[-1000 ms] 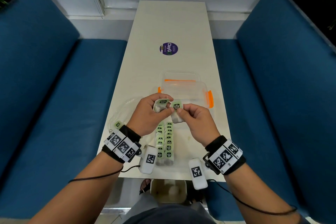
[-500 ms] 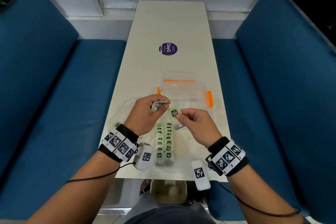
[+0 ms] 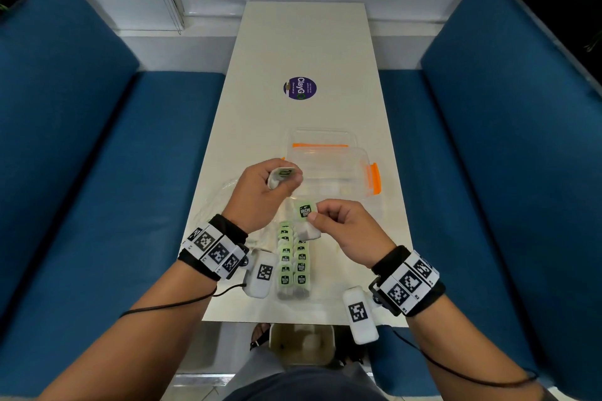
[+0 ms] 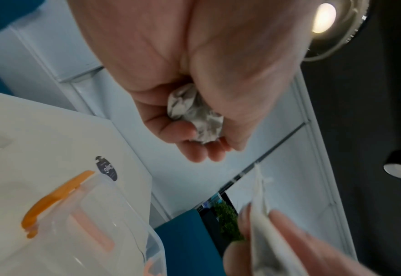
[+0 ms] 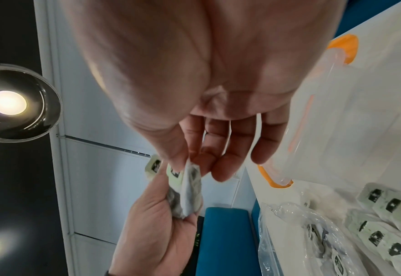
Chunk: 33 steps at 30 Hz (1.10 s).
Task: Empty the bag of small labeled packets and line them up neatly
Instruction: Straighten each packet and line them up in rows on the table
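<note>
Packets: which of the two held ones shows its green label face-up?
The packet pinched by the right hand, over the rows' far end. The left hand holds its packet edge-on.

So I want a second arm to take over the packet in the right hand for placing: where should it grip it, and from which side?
Grip the white pouch body hanging below the green label, coming from the left of the packet in the right hand. The right hand pinches the label's right edge, so that side is taken; the lower pouch hangs free above the rows of packets.
</note>
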{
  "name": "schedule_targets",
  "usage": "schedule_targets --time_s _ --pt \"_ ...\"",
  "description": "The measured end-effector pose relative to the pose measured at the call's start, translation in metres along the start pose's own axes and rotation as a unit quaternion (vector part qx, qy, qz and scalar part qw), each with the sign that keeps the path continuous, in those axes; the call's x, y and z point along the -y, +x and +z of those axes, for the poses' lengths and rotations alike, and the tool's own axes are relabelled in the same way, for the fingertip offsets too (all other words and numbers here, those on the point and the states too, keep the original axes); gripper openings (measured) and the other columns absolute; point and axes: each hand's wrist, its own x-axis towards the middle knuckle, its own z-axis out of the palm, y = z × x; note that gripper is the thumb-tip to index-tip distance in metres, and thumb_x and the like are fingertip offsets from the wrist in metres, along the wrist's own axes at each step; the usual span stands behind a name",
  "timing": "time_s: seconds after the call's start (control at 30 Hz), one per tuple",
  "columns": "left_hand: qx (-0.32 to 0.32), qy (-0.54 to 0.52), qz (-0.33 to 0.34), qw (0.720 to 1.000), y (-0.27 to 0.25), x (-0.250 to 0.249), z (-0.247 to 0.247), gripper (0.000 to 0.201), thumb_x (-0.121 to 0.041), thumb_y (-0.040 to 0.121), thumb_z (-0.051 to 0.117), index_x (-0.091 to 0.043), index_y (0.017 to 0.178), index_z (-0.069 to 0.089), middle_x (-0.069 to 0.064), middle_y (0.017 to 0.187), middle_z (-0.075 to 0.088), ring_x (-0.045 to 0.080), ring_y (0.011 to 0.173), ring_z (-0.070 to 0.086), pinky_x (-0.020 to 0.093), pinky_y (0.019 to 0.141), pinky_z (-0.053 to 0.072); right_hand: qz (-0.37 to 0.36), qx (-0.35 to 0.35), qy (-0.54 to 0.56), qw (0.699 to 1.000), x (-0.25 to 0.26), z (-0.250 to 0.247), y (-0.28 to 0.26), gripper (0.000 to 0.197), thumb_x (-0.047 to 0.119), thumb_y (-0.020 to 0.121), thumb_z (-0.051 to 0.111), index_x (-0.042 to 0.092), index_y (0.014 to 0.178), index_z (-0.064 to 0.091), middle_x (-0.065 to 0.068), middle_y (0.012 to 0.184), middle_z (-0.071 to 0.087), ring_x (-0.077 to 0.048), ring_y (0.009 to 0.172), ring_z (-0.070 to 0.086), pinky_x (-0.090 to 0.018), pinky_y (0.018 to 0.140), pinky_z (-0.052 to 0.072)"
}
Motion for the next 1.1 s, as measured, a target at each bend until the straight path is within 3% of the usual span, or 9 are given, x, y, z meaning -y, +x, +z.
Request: schedule_targets --time_s 0.07,0.17,0.27,0.37,0.43,0.57,0.77,0.93,1.1 --pt "-0.020 0.004 -0.020 1.000 -0.002 0.005 -0.005 0.011 -0.021 0.098 0.068 -0.014 0.090 0.071 0.002 0.079 0.070 0.011 0.067 0.062 0.019 0.063 0.048 -0.002 -0.025 0.021 0.999 -0.003 -0.002 0.002 0.016 0.011 0.100 0.064 0.011 0.088 0.075 -0.004 0.081 0.069 -0.015 0.078 0.060 -0.026 0.078 0.049" --pt "0.018 -0.017 -0.048 0.999 -0.011 0.009 -0.009 0.016 -0.030 0.093 0.072 -0.014 0.092 0.072 -0.005 0.075 0.068 0.009 0.068 0.061 0.019 0.063 0.049 -0.010 -0.055 0.033 0.998 -0.006 -0.004 0.005 0.015 0.011 0.099 0.065 -0.001 0.095 0.073 -0.012 0.083 0.067 -0.018 0.079 0.059 -0.030 0.080 0.050" --pt "0.055 -0.019 -0.054 0.997 -0.017 0.013 -0.004 0.015 -0.026 0.088 0.076 -0.015 0.098 0.074 -0.009 0.085 0.073 0.006 0.077 0.066 0.022 0.072 0.054 -0.018 -0.065 0.042 0.997 -0.005 -0.003 0.007 0.012 0.008 0.099 0.064 0.006 0.095 0.075 -0.008 0.082 0.070 -0.014 0.077 0.062 -0.026 0.078 0.051" --pt "0.070 -0.028 -0.053 0.996 -0.019 0.018 0.002 0.013 -0.017 0.092 0.075 -0.009 0.103 0.074 0.006 0.093 0.077 0.017 0.082 0.071 0.036 0.078 0.058 -0.029 -0.054 0.042 0.997 -0.002 0.000 0.008 0.013 0.008 0.099 0.064 0.011 0.097 0.076 -0.015 0.088 0.075 -0.017 0.082 0.066 -0.030 0.082 0.055" --pt "0.070 -0.033 -0.050 0.996 -0.019 0.018 0.003 0.012 -0.015 0.094 0.074 -0.008 0.103 0.074 0.011 0.091 0.076 0.023 0.080 0.071 0.042 0.077 0.058 -0.030 -0.053 0.039 0.997 0.001 0.002 0.007 0.014 0.011 0.100 0.063 0.013 0.096 0.076 -0.006 0.085 0.076 -0.013 0.081 0.067 -0.026 0.081 0.055" --pt "0.078 -0.036 -0.041 0.995 -0.019 0.013 0.003 0.009 -0.010 0.094 0.072 -0.007 0.102 0.075 0.008 0.092 0.077 0.016 0.082 0.071 0.029 0.075 0.057 -0.005 -0.085 0.070 0.994 0.008 -0.001 0.007 0.026 0.026 0.099 0.060 0.005 0.100 0.076 -0.003 0.087 0.076 -0.008 0.079 0.068 -0.016 0.075 0.051" --pt "0.076 -0.035 -0.057 0.995 -0.020 0.013 0.003 0.007 -0.013 0.094 0.072 -0.008 0.098 0.076 -0.001 0.084 0.075 0.009 0.078 0.067 0.019 0.072 0.050 0.026 -0.117 0.091 0.989 0.009 -0.007 0.013 0.014 0.014 0.099 0.064 0.009 0.092 0.075 -0.007 0.085 0.073 -0.019 0.082 0.066 -0.034 0.084 0.053" --pt "0.041 -0.052 -0.058 0.996 -0.020 0.017 0.002 0.008 -0.012 0.092 0.074 -0.008 0.099 0.074 0.009 0.095 0.076 0.013 0.084 0.070 0.023 0.080 0.051 0.070 -0.137 0.125 0.980 0.009 -0.008 0.011 0.020 0.013 0.098 0.064 0.011 0.082 0.074 -0.006 0.078 0.071 -0.016 0.074 0.064 -0.032 0.078 0.051" --pt "0.010 -0.067 -0.055 0.996 -0.018 0.016 0.004 0.004 -0.004 0.094 0.069 -0.008 0.096 0.070 -0.014 0.077 0.071 -0.001 0.067 0.061 0.014 0.064 0.046 0.116 -0.106 0.137 0.978 0.007 -0.004 0.007 0.023 0.015 0.099 0.061 0.010 0.078 0.070 -0.008 0.075 0.066 -0.020 0.073 0.062 -0.032 0.075 0.049"
